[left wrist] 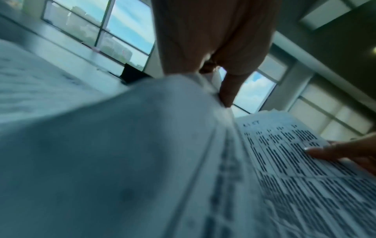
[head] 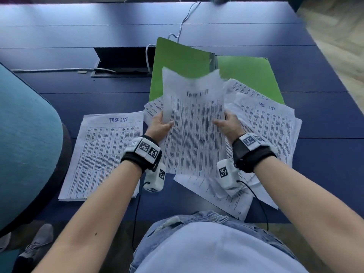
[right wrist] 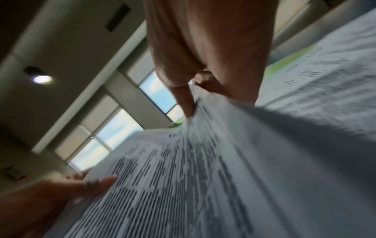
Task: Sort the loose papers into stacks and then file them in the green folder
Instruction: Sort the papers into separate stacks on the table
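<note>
Both hands hold up a bundle of printed "Task List" sheets [head: 195, 123] above the table, tilted toward me. My left hand [head: 163, 123] grips its left edge, thumb on the front. My right hand [head: 226, 123] grips its right edge the same way. In the left wrist view the held sheets [left wrist: 284, 169] fill the lower frame, and the left fingers [left wrist: 227, 90] curl over their edge. The right wrist view shows the bundle [right wrist: 183, 185] pinched by the right fingers [right wrist: 185, 99]. An open green folder [head: 246, 75] lies behind. A neat stack [head: 102, 154] lies at left, loose papers [head: 271, 131] at right.
The dark blue table [head: 78, 32] has an open cable hatch [head: 122, 62] and a white cable [head: 183, 22] at the back. A teal chair [head: 25, 144] stands close at left. More sheets [head: 222, 198] overhang the near table edge.
</note>
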Demonstrator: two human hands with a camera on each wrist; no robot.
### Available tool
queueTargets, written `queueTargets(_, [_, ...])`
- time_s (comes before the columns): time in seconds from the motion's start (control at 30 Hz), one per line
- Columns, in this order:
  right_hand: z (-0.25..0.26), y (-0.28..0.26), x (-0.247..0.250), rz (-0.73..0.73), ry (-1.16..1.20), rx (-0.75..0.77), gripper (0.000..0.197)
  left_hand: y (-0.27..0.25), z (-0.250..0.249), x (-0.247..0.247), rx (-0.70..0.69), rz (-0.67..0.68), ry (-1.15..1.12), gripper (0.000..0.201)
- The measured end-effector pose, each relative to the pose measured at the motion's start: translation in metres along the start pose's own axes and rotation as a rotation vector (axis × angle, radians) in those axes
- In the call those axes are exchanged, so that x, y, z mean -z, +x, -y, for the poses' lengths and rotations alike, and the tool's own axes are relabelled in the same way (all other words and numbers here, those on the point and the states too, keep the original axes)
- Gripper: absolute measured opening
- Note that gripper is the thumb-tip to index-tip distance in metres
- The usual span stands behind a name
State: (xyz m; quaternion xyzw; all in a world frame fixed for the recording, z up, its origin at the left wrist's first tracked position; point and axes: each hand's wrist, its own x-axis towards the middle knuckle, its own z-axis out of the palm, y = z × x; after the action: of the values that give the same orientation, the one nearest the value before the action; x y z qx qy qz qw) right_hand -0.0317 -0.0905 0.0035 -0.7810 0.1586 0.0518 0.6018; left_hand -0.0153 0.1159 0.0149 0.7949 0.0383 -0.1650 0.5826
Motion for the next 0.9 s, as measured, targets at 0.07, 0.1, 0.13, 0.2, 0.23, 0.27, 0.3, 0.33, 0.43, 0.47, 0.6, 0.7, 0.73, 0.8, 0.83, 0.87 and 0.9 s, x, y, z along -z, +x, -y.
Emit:
queueTargets(0.07, [0.024,-0.003,0.002,-0.121,-0.028,0.114,0.022,0.004,-0.016,0.005,-0.123,-0.183,0.056,0.035])
queueTargets(0.1, [0.04,-0.004,0.003,-0.174,-0.008,0.176,0.019,0.006,-0.027,0.008,-0.204,-0.279,0.08,0.034])
queueTargets(0.13, [0.059,-0.007,0.004,-0.22,0.031,0.231,0.018,0.007,-0.04,0.011,-0.294,-0.357,0.074,0.033])
queueTargets(0.2, [0.09,-0.008,0.007,-0.305,0.128,0.318,0.036,0.005,-0.067,0.017,-0.454,-0.462,-0.018,0.03])
queueTargets(0.23, [0.103,-0.012,0.009,-0.34,0.16,0.342,0.052,0.002,-0.078,0.02,-0.508,-0.488,-0.066,0.028])
queueTargets(0.27, [0.112,-0.016,0.011,-0.365,0.189,0.368,0.06,0.001,-0.085,0.022,-0.545,-0.495,-0.101,0.027])
queueTargets(0.3, [0.112,-0.016,0.014,-0.379,0.219,0.4,0.06,-0.001,-0.088,0.024,-0.56,-0.484,-0.133,0.027])
queueTargets(0.33, [0.112,-0.022,0.014,-0.36,0.26,0.42,0.059,-0.003,-0.09,0.024,-0.559,-0.462,-0.17,0.027])
queueTargets(0.43, [0.094,-0.03,0.012,-0.245,0.34,0.463,0.049,-0.01,-0.079,0.021,-0.474,-0.417,-0.257,0.031])
queueTargets(0.47, [0.084,-0.029,0.009,-0.22,0.329,0.439,0.041,-0.011,-0.072,0.019,-0.434,-0.405,-0.279,0.032])
queueTargets(0.6, [0.06,-0.032,-0.004,-0.208,0.228,0.356,0.025,-0.015,-0.049,0.012,-0.299,-0.362,-0.296,0.033])
queueTargets(0.7, [0.062,-0.03,-0.006,-0.238,0.179,0.361,0.02,-0.016,-0.048,0.014,-0.301,-0.387,-0.234,0.036])
queueTargets(0.73, [0.065,-0.03,-0.006,-0.24,0.191,0.368,0.02,-0.016,-0.05,0.017,-0.317,-0.402,-0.233,0.036])
queueTargets(0.8, [0.07,-0.03,-0.009,-0.224,0.235,0.382,0.019,-0.016,-0.056,0.028,-0.341,-0.449,-0.235,0.033])
queueTargets(0.83, [0.071,-0.031,-0.012,-0.203,0.248,0.387,0.017,-0.015,-0.058,0.036,-0.356,-0.473,-0.242,0.029])
queueTargets(0.87, [0.073,-0.032,-0.016,-0.173,0.247,0.385,0.012,-0.014,-0.06,0.046,-0.364,-0.499,-0.248,0.027])
queueTargets(0.9, [0.073,-0.031,-0.022,-0.133,0.245,0.378,0.009,-0.013,-0.062,0.056,-0.369,-0.524,-0.251,0.027])
